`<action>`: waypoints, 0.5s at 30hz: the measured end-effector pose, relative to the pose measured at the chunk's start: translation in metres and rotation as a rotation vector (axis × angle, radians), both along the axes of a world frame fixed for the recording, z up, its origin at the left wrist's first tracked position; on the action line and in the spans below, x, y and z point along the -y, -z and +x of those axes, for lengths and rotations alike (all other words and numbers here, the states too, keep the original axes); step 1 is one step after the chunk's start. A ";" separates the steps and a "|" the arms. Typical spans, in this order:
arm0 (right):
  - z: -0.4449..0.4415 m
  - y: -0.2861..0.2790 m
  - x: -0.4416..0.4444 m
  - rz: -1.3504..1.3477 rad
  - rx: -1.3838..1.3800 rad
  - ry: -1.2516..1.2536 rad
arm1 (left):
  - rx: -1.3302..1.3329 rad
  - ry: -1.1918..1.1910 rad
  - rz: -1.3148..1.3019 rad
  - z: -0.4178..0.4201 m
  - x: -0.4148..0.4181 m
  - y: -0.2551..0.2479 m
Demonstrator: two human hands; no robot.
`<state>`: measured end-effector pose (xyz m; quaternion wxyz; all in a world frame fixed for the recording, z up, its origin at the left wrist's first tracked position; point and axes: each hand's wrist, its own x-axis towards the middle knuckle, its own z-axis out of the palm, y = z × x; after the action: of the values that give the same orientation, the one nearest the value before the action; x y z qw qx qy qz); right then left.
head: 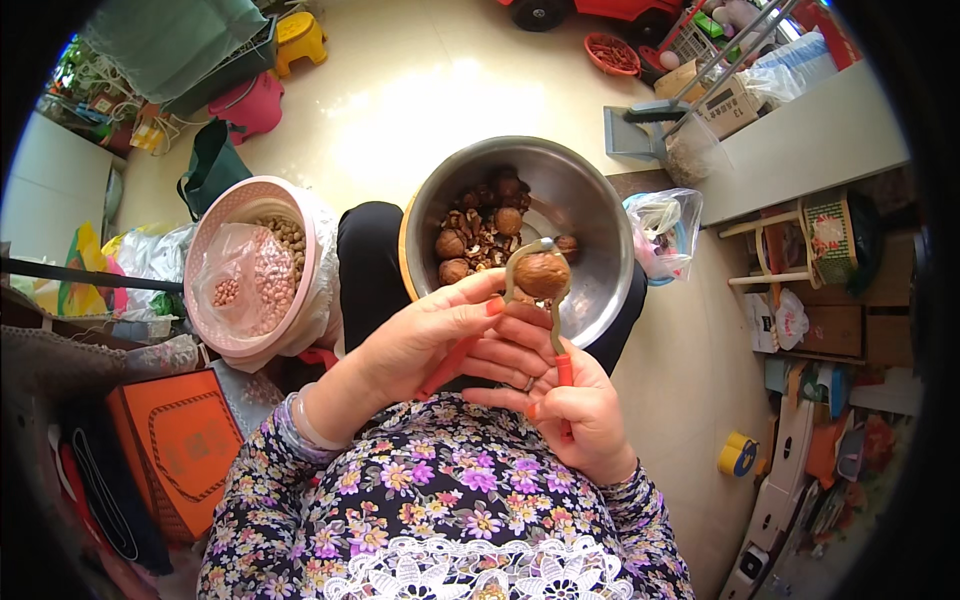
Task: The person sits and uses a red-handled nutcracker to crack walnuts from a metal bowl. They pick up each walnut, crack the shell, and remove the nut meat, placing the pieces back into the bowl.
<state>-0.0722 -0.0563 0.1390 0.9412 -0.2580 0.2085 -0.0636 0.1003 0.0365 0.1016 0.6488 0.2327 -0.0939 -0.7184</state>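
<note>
A whole walnut [541,274] sits between the curved metal jaws of a nutcracker [557,330] with red handles, held over the near part of a steel basin [600,225]. My left hand [457,330] is around the jaw and handle at the left, its thumb near the pivot side of the left jaw. My right hand [577,412] grips the right red handle, its fingers spread behind the tool. Inside the basin lie several whole walnuts [508,220] and many cracked shell pieces [474,229]. The basin rests on my lap, between my knees.
At the left stands a pink basket [199,300] with peanuts and a plastic bag of shelled kernels. A blue-rimmed container with a plastic bag [667,232] stands right of the basin. Farther off are a dustpan [630,135], a red basket [611,54] and a yellow stool [300,37]. An orange box [184,442] is at the lower left.
</note>
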 end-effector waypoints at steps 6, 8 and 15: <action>-0.002 0.002 0.001 0.022 0.013 -0.093 | 0.118 -0.053 0.056 0.005 0.008 -0.004; -0.004 0.005 0.000 0.026 0.004 -0.118 | 0.198 -0.100 0.077 0.001 0.010 -0.006; -0.006 0.001 -0.001 -0.011 0.004 -0.084 | 0.139 -0.096 0.038 0.000 0.009 -0.004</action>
<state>-0.0782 -0.0551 0.1385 0.9421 -0.2717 0.1950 -0.0257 0.1003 0.0277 0.1060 0.6700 0.2986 -0.1135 -0.6701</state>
